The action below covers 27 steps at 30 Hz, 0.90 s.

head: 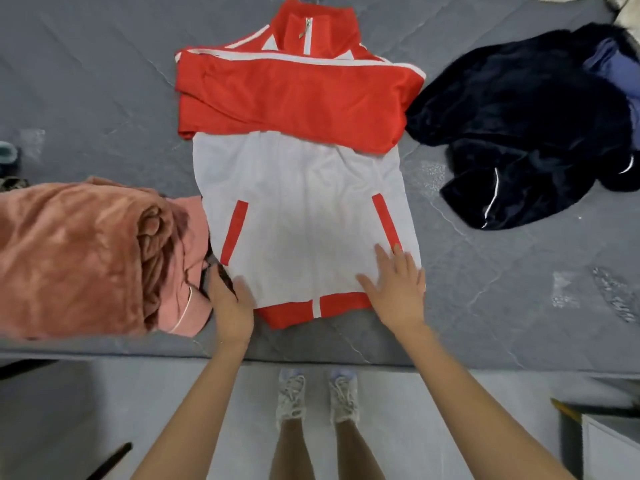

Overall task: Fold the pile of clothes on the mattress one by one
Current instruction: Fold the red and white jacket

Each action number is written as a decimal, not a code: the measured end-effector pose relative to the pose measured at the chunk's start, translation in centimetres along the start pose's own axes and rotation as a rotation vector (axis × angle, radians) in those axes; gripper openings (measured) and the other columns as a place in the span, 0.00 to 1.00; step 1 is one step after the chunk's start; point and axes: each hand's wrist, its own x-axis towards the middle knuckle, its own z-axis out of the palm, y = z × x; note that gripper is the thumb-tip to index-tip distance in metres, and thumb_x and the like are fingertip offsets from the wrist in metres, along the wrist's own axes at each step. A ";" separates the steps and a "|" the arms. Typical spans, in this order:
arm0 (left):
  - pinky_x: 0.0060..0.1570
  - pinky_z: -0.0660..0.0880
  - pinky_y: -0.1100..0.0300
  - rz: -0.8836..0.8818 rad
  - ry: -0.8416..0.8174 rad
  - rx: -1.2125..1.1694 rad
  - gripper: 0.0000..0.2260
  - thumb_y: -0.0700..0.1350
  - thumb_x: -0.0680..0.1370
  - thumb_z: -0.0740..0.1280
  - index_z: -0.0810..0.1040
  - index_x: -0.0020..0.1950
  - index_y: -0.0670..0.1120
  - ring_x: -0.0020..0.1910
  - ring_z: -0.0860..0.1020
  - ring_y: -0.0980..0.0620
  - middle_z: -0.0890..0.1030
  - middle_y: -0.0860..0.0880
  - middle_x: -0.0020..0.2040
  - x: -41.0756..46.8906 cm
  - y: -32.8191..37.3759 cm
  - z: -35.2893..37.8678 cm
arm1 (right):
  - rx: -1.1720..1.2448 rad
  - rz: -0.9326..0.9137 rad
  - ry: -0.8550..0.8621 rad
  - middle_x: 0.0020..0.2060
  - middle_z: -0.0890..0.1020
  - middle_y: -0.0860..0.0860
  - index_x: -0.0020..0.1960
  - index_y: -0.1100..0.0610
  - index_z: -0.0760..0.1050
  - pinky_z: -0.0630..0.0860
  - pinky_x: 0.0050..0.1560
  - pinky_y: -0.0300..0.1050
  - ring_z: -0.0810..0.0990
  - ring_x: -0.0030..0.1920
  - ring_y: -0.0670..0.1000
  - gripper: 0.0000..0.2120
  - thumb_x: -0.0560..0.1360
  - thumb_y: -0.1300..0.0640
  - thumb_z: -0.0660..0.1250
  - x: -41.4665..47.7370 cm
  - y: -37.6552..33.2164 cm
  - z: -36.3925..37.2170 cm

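A red and white zip jacket (301, 188) lies flat on the grey mattress (104, 98), collar away from me, both red sleeves folded across its chest. My right hand (394, 285) lies flat with straight fingers on the white front near the lower right pocket. At the jacket's lower left corner my left hand (230, 303) touches the edge, thumb on the white cloth; its fingers are partly hidden beside the pink pile.
A pink fleece pile (76, 254) sits at the left, touching the jacket's edge. A dark navy fleece heap (526, 126) with a blue garment (613, 67) lies at the right. The mattress front edge (311, 358) runs just below my hands; my shoes stand on the floor.
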 end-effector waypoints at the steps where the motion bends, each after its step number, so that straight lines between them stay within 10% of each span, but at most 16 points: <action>1: 0.69 0.65 0.53 -0.112 0.041 -0.125 0.18 0.41 0.83 0.55 0.63 0.72 0.37 0.68 0.69 0.43 0.70 0.39 0.69 -0.1 0.2 0.1 | 0.025 0.052 0.014 0.79 0.46 0.55 0.79 0.45 0.46 0.41 0.75 0.60 0.43 0.78 0.57 0.34 0.78 0.35 0.53 -0.2 0.4 0.0; 5: 0.61 0.73 0.44 -0.308 0.085 -0.370 0.13 0.44 0.84 0.52 0.71 0.64 0.43 0.56 0.76 0.43 0.78 0.43 0.57 0.2 -0.4 -0.1 | 0.091 0.184 -0.108 0.78 0.42 0.58 0.77 0.42 0.37 0.42 0.74 0.62 0.42 0.77 0.60 0.36 0.78 0.32 0.50 -0.2 1.4 0.6; 10: 0.36 0.78 0.62 -0.448 -0.115 -0.611 0.07 0.41 0.82 0.59 0.77 0.53 0.44 0.38 0.74 0.53 0.78 0.49 0.38 0.3 0.9 0.1 | 0.409 0.248 -0.034 0.77 0.52 0.57 0.79 0.49 0.46 0.53 0.74 0.61 0.51 0.76 0.61 0.34 0.80 0.38 0.54 0.6 1.7 0.8; 18: 0.62 0.74 0.53 -0.497 -0.553 -0.473 0.16 0.52 0.81 0.62 0.75 0.65 0.47 0.59 0.78 0.50 0.81 0.48 0.60 -0.4 2.0 1.3 | 0.513 0.297 0.071 0.64 0.74 0.62 0.69 0.64 0.66 0.69 0.65 0.55 0.71 0.65 0.63 0.30 0.73 0.52 0.71 0.7 1.9 0.2; 27: 0.55 0.73 0.58 -0.121 -0.014 -0.224 0.09 0.37 0.78 0.67 0.72 0.57 0.43 0.54 0.76 0.50 0.77 0.48 0.54 -2.3 2.5 -0.6 | 0.672 0.141 -0.034 0.63 0.76 0.55 0.68 0.60 0.68 0.70 0.60 0.46 0.74 0.64 0.57 0.26 0.72 0.62 0.72 -1.2 1.7 -0.4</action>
